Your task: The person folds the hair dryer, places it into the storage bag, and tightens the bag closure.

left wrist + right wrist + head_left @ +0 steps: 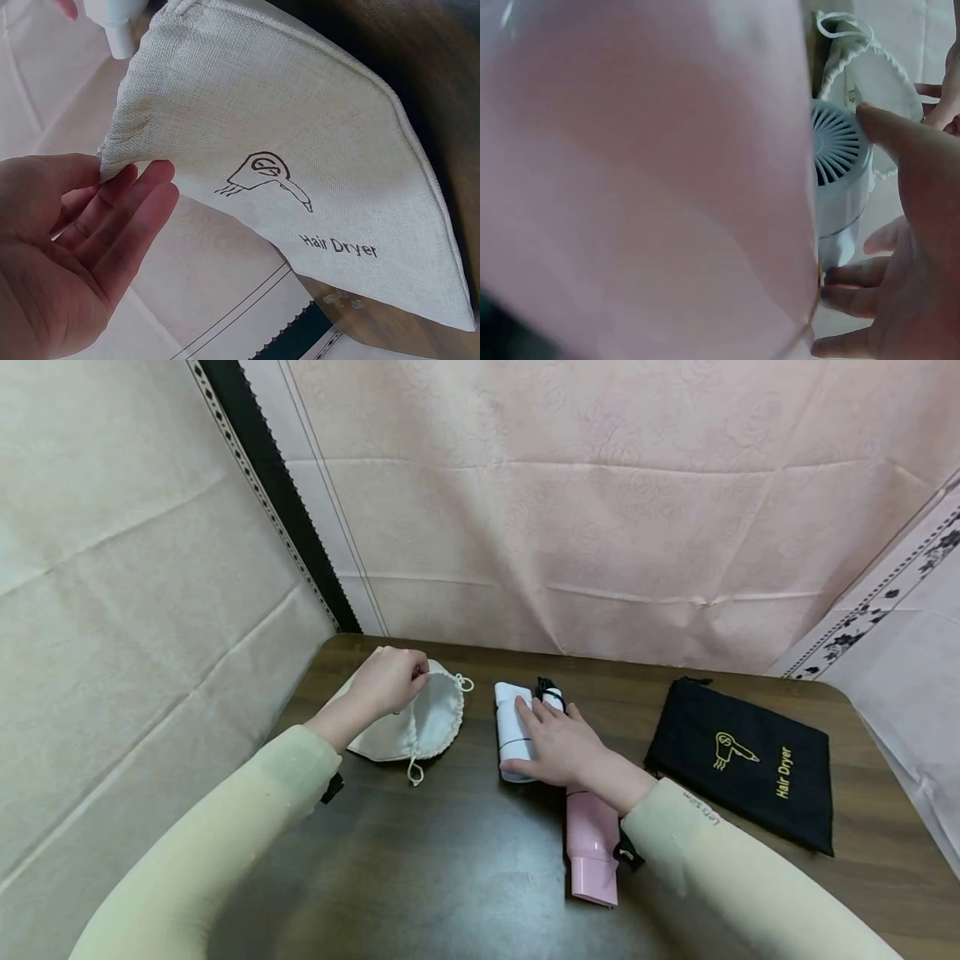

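My left hand (390, 679) pinches the mouth edge of a cream drawstring bag (442, 727), holding it partly open. In the left wrist view the bag (225, 97) shows a dryer drawing and the words "Hair Dryer". To the right lies a white hair dryer (515, 745), its slotted round end (836, 146) visible in the right wrist view. Over it rests my right hand (562, 745), fingers spread and thumb touching near the slotted end. Under my right wrist lies a pink hair dryer (592, 839), partly covered by the forearm.
A black pouch (757, 777) printed "Hair Dryer" lies on the right of the brown table (420, 877). A black cord (546, 686) is bundled behind the white dryer. Pale cloth (600, 527) hangs behind the table and along both sides.
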The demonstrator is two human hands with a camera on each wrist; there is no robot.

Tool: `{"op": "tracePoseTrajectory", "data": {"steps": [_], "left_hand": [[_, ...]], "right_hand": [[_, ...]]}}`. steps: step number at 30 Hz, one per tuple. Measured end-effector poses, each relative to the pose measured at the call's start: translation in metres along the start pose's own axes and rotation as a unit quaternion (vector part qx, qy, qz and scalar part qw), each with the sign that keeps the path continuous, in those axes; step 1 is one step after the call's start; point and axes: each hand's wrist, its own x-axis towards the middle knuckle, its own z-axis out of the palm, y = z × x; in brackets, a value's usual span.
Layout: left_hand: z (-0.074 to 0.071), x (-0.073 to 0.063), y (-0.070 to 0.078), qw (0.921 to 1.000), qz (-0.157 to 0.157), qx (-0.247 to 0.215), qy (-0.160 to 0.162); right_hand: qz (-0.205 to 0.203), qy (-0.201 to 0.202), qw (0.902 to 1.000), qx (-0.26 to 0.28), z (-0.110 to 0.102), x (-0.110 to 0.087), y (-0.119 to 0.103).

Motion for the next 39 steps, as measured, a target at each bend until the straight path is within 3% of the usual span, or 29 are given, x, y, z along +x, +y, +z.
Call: {"op": "tracePoseTrajectory", "data": {"steps": [17, 27, 34, 39], "left_hand": [[-0.001, -0.004, 0.000, 0.9999, 0.008, -0.002, 0.006], [-0.001, -0.005, -0.001, 1.0000, 0.001, -0.004, 0.002], [-0.001, -0.003, -0.001, 1.0000, 0.007, 0.002, 0.007], [0.000, -0.002, 0.000, 0.9998, 0.011, 0.014, 0.007]], "right_hand": [[-0.030, -0.059, 0.9978, 0.006, -0.025, -0.004, 0.033], [-0.029, -0.042, 0.9976, -0.045, -0.025, -0.010, 0.048], [-0.043, 0.000, 0.9964, -0.073, -0.016, -0.011, 0.041], [-0.051, 0.025, 0.9889, -0.137, -0.012, -0.008, 0.035]]}}
